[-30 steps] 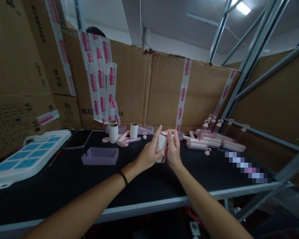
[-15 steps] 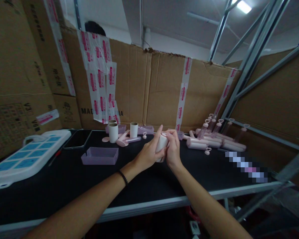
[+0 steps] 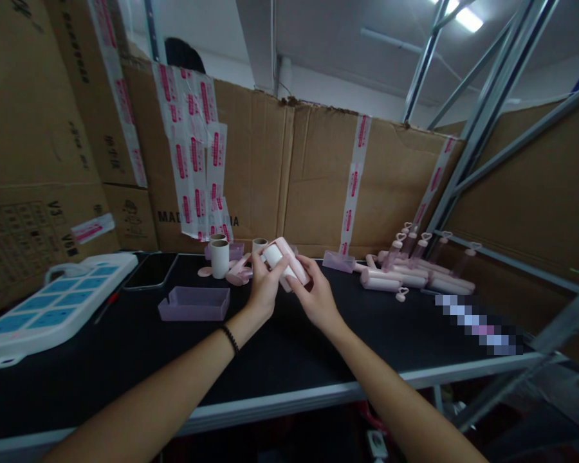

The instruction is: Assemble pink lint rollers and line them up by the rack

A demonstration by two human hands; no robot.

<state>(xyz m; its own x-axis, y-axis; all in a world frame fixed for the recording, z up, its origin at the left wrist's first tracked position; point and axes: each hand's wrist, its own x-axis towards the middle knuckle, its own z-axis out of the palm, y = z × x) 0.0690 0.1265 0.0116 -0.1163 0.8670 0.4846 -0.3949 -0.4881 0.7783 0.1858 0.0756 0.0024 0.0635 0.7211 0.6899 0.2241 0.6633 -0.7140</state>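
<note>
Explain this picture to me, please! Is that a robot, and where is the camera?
No robot here: these are a person's two bare hands. The camera is worn on the person's head, looking forward and down. The left hand and right hand together hold a pink-and-white piece above a black table. Towards the left lie a white power strip with blue panels and what looks like a phone. Nearer the middle are a purple tray and upright white tubes. Pink-and-white rollers lie on the right. Behind everything stands a taped cardboard wall.
</note>
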